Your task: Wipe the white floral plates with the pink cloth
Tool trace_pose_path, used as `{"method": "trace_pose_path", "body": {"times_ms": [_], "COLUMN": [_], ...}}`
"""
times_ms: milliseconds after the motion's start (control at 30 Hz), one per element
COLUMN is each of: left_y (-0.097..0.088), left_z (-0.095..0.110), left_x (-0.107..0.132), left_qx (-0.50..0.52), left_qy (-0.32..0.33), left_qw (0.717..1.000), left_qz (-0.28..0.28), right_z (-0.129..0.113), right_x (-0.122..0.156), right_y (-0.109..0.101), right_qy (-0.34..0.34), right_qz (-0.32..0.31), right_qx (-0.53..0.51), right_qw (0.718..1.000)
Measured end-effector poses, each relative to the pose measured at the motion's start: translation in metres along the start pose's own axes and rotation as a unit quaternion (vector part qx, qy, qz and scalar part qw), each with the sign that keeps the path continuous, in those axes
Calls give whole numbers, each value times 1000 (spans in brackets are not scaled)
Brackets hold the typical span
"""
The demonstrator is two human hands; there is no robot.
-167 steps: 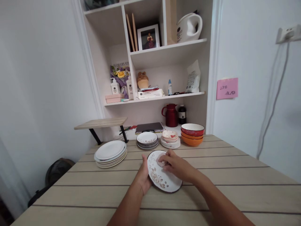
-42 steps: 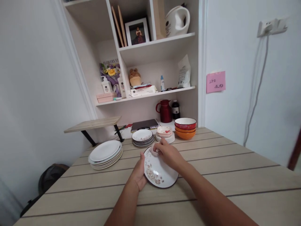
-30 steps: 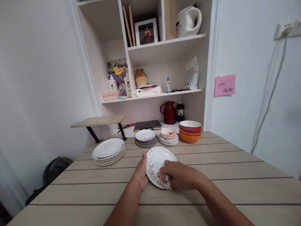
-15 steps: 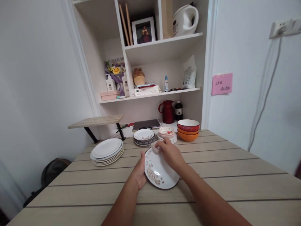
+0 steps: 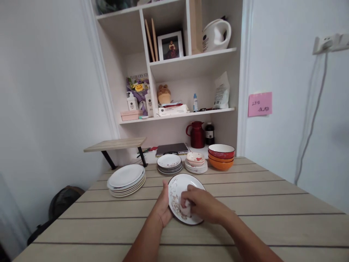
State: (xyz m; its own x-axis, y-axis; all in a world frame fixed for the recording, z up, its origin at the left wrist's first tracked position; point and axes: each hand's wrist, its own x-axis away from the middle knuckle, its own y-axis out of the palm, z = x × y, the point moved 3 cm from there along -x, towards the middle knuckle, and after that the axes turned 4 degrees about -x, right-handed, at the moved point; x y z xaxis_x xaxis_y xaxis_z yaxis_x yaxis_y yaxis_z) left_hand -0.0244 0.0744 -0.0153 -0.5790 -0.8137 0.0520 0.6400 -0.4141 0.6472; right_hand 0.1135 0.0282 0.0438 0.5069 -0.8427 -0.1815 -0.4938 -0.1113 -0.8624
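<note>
A white plate (image 5: 182, 183) with a brown flower pattern and a dark rim is tilted up off the wooden table (image 5: 272, 207). My left hand (image 5: 163, 207) grips its left edge, fingers behind it. My right hand (image 5: 203, 206) is closed on a small pale wad of cloth (image 5: 186, 210) and presses it onto the lower part of the plate's face.
A stack of large white plates (image 5: 127, 178) lies at the left. Behind are a stack of small patterned plates (image 5: 170, 162), small dishes on white saucers (image 5: 196, 162) and red and orange bowls (image 5: 221, 155). Shelves (image 5: 191, 58) with a red jug (image 5: 196, 134) rise at the table's far end.
My right hand with the cloth slid from the plate's upper rim down to its lower part. My left hand kept hold of the plate's edge.
</note>
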Motion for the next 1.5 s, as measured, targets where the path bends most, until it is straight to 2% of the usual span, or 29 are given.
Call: {"method": "trace_pose_path", "body": {"times_ms": [167,333,467,633,867,1067,1200,1267,1400,1500], "left_y": [3,10,15,13,11,14,14,15,16,17], "left_z": [1,2,1,-1,-2,-1,-1,0,2,4], "left_x": [2,5,7,5,5,9,11,12,13,15], "left_qx": [-1,-8,-30,-42,-36,-49,-67,-73,-62,-47], "left_qy": [-15,-6,-13,11,17,25,-3,-11,-3,2], "left_qw": [1000,1000,999,999,999,997,995,995,995,996], "left_qz": [19,10,16,21,31,52,69,71,77,75], "right_z": [-4,21,29,15,8,-14,-23,-24,-22,-22], "right_x": [-23,-29,-29,-35,-36,-28,-13,-6,-1,0], "right_y": [11,-7,-11,3,8,6,1,0,4,11], "right_qy": [-5,39,78,39,34,29,12,8,12,10], "right_qz": [119,267,319,285,260,148,5,-36,0,-20], "right_qx": [-81,-115,-89,-81,-131,-114,-117,-132,-109,-92], "right_qw": [990,956,940,954,956,982,993,991,994,996]}}
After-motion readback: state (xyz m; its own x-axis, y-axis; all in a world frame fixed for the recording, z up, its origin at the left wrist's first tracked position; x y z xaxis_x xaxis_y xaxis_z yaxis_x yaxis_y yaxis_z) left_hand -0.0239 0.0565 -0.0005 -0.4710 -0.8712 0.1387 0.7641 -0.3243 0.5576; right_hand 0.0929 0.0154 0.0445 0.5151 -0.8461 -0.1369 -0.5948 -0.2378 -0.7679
